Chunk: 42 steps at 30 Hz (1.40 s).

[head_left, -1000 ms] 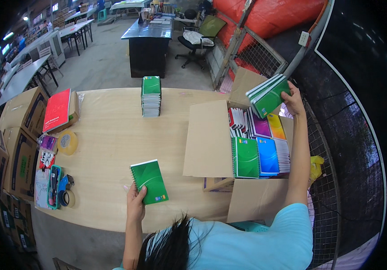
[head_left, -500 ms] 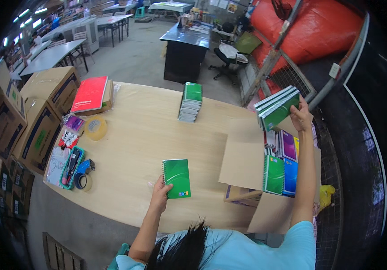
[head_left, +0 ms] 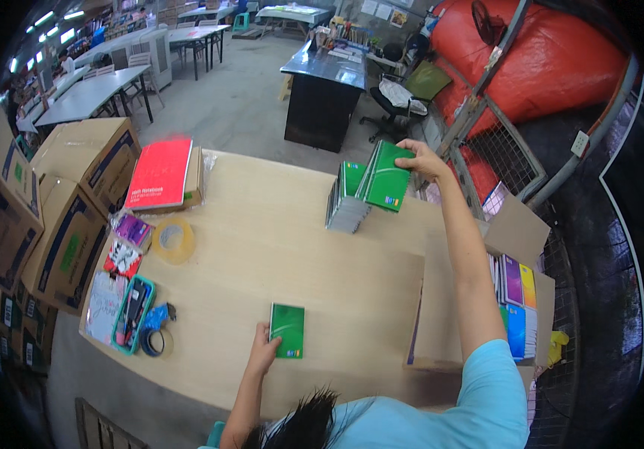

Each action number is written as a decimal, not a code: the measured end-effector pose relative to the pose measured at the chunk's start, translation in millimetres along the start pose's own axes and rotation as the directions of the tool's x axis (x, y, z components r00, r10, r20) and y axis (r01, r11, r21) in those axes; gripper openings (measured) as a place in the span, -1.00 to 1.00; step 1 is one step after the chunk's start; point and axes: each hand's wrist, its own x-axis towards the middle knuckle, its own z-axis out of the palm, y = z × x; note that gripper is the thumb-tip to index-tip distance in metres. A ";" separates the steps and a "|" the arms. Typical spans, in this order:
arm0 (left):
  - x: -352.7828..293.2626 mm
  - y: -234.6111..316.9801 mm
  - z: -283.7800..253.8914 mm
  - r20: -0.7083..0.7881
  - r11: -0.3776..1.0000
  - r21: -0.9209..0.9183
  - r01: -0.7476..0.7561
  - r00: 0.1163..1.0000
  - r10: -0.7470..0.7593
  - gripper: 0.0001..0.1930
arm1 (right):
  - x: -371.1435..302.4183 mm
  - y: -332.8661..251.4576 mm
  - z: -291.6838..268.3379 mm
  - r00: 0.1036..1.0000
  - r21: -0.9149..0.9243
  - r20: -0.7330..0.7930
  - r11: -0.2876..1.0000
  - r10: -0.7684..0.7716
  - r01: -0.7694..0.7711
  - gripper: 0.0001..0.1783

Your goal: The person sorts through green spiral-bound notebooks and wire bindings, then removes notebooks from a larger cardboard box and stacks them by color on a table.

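Note:
My left hand is closed on the lower left edge of a green spiral notebook, held over the near part of the table. Farther off, my right hand grips a small bundle of green notebooks by its upper right corner. That bundle is tilted against the right side of a tall stack of green notebooks; whether it rests on the stack or only touches it, I cannot tell. Below my right arm is an open cardboard box holding purple, yellow and blue notebooks, partly hidden by the arm.
On the table's left lie a red notebook, a tape roll, a teal tray of pens and a blue tape dispenser. Cardboard boxes are piled beyond the left edge. A metal fence stands at the right.
My right hand has carried the green bundle from above the box leftward to the stack. My left hand still holds its notebook, slightly lower in view. The whole view has shifted a little.

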 end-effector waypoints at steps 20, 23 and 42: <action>173.3 108.3 36.5 0.158 0.984 -0.177 -0.005 0.987 0.034 -0.49 | 143.3 113.7 3.8 0.943 -0.296 0.174 0.928 0.284 -0.225 -0.54; 192.6 124.2 60.1 0.266 0.974 -0.179 -0.138 0.946 0.183 -0.49 | 134.8 118.9 -10.2 0.981 -0.570 0.160 0.822 0.108 0.002 -0.42; 326.4 289.5 203.3 0.302 0.518 0.224 -0.825 0.564 0.768 -0.39 | 67.6 -14.8 36.0 0.916 -0.624 -0.349 0.778 -0.196 -0.072 -0.64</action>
